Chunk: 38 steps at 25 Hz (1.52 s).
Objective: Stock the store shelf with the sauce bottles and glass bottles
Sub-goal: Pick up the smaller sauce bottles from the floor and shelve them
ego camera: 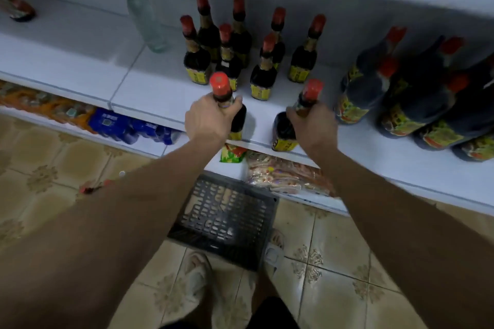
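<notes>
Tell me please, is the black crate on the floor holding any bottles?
No, the black crate shows only its slatted bottom, with no bottles inside.

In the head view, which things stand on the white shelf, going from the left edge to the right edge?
Dark bottle at the far left → clear glass bottle → group of small red-capped sauce bottles → group of large dark sauce bottles.

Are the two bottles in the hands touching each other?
Apart. The head view shows bare white shelf between the left bottle and the right bottle, each gripped at the neck.
</notes>
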Motion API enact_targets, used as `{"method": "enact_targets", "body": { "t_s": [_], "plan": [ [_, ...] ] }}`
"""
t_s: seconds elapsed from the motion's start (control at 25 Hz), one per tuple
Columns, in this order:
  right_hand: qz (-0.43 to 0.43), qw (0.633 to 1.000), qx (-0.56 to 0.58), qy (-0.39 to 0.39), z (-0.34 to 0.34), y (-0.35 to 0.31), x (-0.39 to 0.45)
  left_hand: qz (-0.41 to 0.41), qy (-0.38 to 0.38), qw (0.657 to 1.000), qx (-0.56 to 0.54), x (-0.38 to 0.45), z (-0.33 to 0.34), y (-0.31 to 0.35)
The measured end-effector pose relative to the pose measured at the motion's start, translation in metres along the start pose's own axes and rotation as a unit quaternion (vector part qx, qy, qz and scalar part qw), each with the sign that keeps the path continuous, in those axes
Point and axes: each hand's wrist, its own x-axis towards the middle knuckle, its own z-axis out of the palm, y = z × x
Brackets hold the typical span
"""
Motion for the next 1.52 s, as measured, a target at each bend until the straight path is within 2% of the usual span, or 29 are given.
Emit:
{"method": "enact_targets", "body": {
  "t_s": [0.16, 0.32, 0.48, 0.76, 0.92, 1.12, 1.2, 1.28, 1.32, 1.36, 1.44, 1.52],
  "plan": [
    [-0.029, 0.998, -0.037, 0.038, 0.025, 0.011, 0.052, 0.094, -0.005, 0.996, -0.005, 0.055, 0.043, 0.003],
    [-0.033, 0.991, -0.056, 0.118, 0.051, 0.03, 0.087, 0.157, -0.002, 0.987, 0.013, 0.083, 0.091, 0.007],
    [-0.038, 0.986, -0.105, 0.127, 0.053, 0.026, 0.108, 0.131, 0.007, 0.991, 0.008, 0.095, 0.104, 0.009],
    [-0.013, 0.988, -0.087, 0.13, 0.065, 0.018, 0.131, 0.162, 0.023, 0.986, 0.01, 0.089, 0.115, 0.006],
    [0.014, 0.988, -0.088, 0.127, 0.065, 0.012, 0.14, 0.129, 0.02, 0.991, 0.015, 0.084, 0.118, 0.01],
    [0.029, 0.991, -0.079, 0.105, 0.064, 0.006, 0.138, 0.134, 0.014, 0.991, -0.006, 0.085, 0.123, 0.007],
    [0.056, 0.991, -0.048, 0.115, 0.066, 0.012, 0.124, 0.144, -0.026, 0.988, -0.049, 0.082, 0.132, -0.004],
    [0.084, 0.98, 0.078, 0.162, 0.079, 0.024, 0.101, 0.149, -0.096, 0.977, -0.12, 0.078, 0.143, -0.022],
    [0.094, 0.973, 0.147, 0.149, 0.089, 0.029, 0.087, 0.157, -0.118, 0.967, -0.163, 0.075, 0.148, -0.033],
    [0.101, 0.97, 0.201, 0.097, 0.101, 0.031, 0.076, 0.164, -0.128, 0.957, -0.204, 0.072, 0.151, -0.042],
    [0.095, 0.967, 0.233, -0.041, 0.121, 0.028, 0.058, 0.159, -0.141, 0.941, -0.263, 0.067, 0.154, -0.05],
    [0.081, 0.961, 0.251, -0.088, 0.138, 0.022, 0.052, 0.151, -0.15, 0.938, -0.272, 0.069, 0.154, -0.049]
  ]
}}
